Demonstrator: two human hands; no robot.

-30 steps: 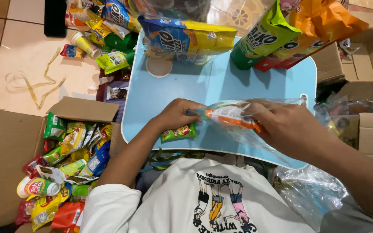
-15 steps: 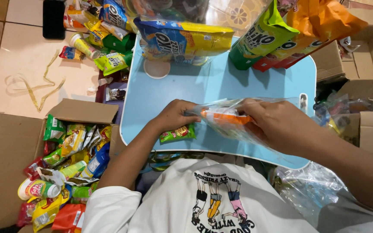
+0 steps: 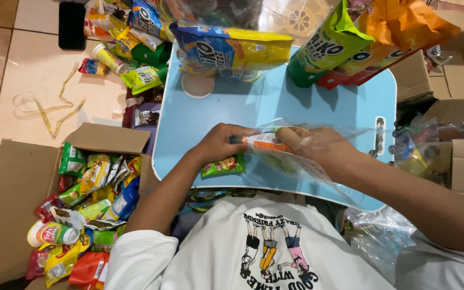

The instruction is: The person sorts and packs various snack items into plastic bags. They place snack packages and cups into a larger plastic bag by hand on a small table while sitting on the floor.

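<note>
Pale floor tiles (image 3: 33,64) fill the upper left of the frame, with a curl of yellowish plastic strapping (image 3: 49,110) lying loose on them and a dark phone (image 3: 72,24) near the top edge. Across the middle sits a light blue surface (image 3: 232,107) with rounded corners and a slot handle at its right end. Along its far edge lean big snack bags: a blue and yellow one (image 3: 232,51) at top centre, a green one (image 3: 326,48) to its right, and an orange one (image 3: 404,29) behind that in the upper right. A small round white lid (image 3: 197,86) lies flat on the surface just below the blue and yellow bag.

At the centre of the frame the left hand (image 3: 218,142) pinches the end of an orange and white snack packet (image 3: 264,143) between thumb and fingers. The right hand (image 3: 318,147) is inside a clear plastic bag (image 3: 307,156), its fingers closed on the other end of the same packet, so the packet lies at the bag's mouth between the two hands, just above the surface. A small green sachet (image 3: 223,166) rests on the surface under the left wrist, close to the near edge.

Lower left, an open cardboard box (image 3: 12,188) holds a jumble of small packets and a little cup. More cardboard boxes (image 3: 457,96) stand at the right edge.
</note>
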